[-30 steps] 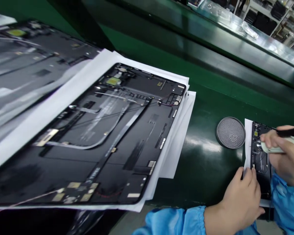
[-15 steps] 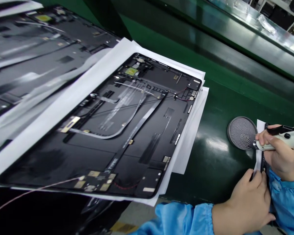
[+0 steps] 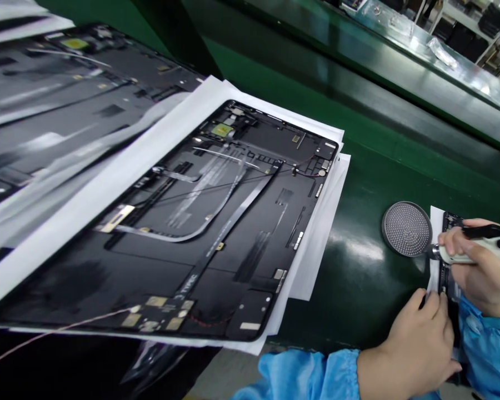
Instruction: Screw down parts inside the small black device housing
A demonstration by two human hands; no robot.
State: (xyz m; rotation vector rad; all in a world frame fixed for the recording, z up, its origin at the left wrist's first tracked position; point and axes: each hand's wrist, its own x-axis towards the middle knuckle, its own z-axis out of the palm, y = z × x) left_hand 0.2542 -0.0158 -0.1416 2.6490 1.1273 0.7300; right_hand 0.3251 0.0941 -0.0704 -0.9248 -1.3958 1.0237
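In my right hand point(image 3: 481, 272) is a white electric screwdriver point(image 3: 487, 250) with a dark lever, its metal nose pointing left. The nose is near the rim of a round grey dish point(image 3: 407, 229), whose surface is dotted with small studs or holes. Under both hands a partly hidden dark device housing point(image 3: 444, 272) lies on white paper point(image 3: 435, 266) at the right edge. My left hand point(image 3: 419, 344) is curled on the near part of this housing, fingers close together and thumb out to the right. What lies under its palm is hidden.
A large opened tablet housing point(image 3: 258, 261) with ribbon cables and thin wires lies on white sheets point(image 3: 308, 261). Another similar housing point(image 3: 87, 111) is at its left. The green bench point(image 3: 358, 278) meets a raised metal ledge point(image 3: 358, 72) at the back.
The view has shifted slightly, so the hands and dish appear a little further left. The screwdriver's nose stays near the dish, and more of the small housing shows beside the right hand.
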